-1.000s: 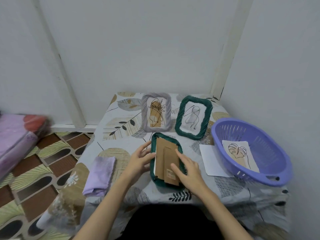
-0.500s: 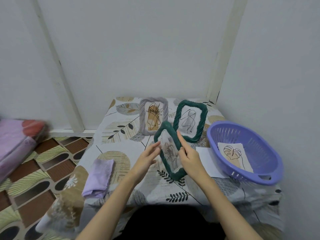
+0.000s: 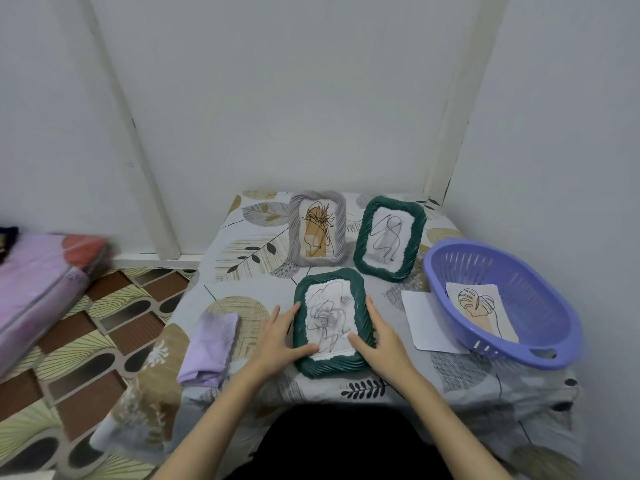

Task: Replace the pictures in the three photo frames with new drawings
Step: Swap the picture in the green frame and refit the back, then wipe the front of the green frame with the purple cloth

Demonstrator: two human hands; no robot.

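Observation:
A dark green frame [image 3: 330,367] faces me near the table's front, showing a grey rose drawing [image 3: 327,318]. My left hand [image 3: 278,336] holds its left side, thumb on the glass near the bottom. My right hand [image 3: 379,337] holds its right side the same way. Behind it stand a grey frame [image 3: 296,233] with a brown and black line drawing and a second green frame [image 3: 362,247] with a black line drawing. A leaf drawing [image 3: 479,308] lies in the purple basket [image 3: 540,313].
A blank white sheet [image 3: 424,323] lies between the held frame and the basket. A folded lilac cloth [image 3: 211,342] rests left of my left hand. Walls close the table [image 3: 460,372] in behind and to the right. A pink mattress [image 3: 38,282] sits on the floor at left.
The green frame lay face down with its brown backing up. Both hands lifted it, turned it over, and now hold it face up showing the rose drawing.

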